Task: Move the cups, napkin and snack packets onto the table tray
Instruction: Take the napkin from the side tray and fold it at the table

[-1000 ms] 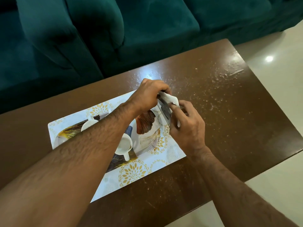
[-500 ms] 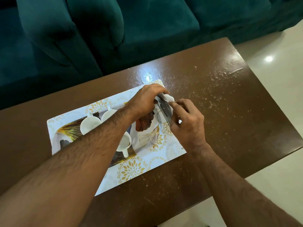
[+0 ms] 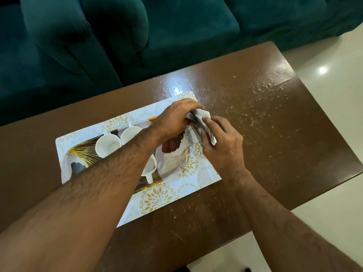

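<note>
A white tray (image 3: 172, 165) with gold and dark leaf prints lies on a floral placemat (image 3: 157, 197) on the brown table. Three white cups stand on the tray: one (image 3: 108, 147) at the left, a second (image 3: 130, 134) beside it, a third (image 3: 150, 166) partly under my left forearm. Over the tray's right end both hands hold a white napkin (image 3: 204, 115) together with something dark and thin that I cannot make out. My left hand (image 3: 174, 119) grips it from above and my right hand (image 3: 222, 146) pinches it from the right.
The brown table (image 3: 265, 134) has pale specks across its right half. A dark teal sofa (image 3: 137, 36) runs along the table's far side. Cream floor tiles (image 3: 334, 65) lie past the table's right and near edges.
The view has shifted a little, so tray and cups show more fully. Both hands stay at the tray's right end on the napkin, with the fingers reworking their hold.
</note>
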`<action>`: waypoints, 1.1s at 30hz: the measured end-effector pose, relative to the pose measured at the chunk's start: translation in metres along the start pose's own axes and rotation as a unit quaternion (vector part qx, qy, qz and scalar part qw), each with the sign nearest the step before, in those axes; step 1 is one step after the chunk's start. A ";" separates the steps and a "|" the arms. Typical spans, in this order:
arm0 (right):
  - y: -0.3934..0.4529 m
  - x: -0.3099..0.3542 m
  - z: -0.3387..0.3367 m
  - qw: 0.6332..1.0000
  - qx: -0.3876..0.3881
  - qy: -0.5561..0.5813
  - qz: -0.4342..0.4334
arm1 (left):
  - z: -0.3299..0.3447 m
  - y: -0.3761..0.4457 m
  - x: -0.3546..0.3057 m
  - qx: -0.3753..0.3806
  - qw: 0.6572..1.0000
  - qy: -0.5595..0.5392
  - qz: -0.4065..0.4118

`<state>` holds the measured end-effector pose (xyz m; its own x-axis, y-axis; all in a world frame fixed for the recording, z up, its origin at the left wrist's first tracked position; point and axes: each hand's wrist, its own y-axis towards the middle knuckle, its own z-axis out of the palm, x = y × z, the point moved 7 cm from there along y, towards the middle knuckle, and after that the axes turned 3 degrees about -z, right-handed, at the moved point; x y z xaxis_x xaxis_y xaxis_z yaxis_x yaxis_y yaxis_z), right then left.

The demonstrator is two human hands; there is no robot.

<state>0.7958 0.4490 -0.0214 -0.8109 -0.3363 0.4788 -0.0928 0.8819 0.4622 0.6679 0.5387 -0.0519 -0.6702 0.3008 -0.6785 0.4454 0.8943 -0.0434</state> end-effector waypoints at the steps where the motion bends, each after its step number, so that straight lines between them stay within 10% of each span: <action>1: -0.001 0.000 0.001 1.000 0.002 -0.002 -0.002 | 0.000 -0.001 0.000 -0.001 1.000 0.000 0.001; 18: 0.007 0.030 0.003 0.993 0.018 -0.116 -0.021 | -0.023 -0.044 0.001 -0.080 0.994 0.065 -0.027; 33: 0.007 0.211 0.103 0.970 0.160 -0.156 -0.100 | -0.150 -0.239 0.091 -0.218 0.950 0.186 -0.123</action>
<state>0.5646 0.4180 0.0056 -0.8887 -0.4395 0.1307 -0.4008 0.8830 0.2443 0.4115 0.4025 0.0065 -0.9218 0.0887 -0.3773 0.0142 0.9805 0.1959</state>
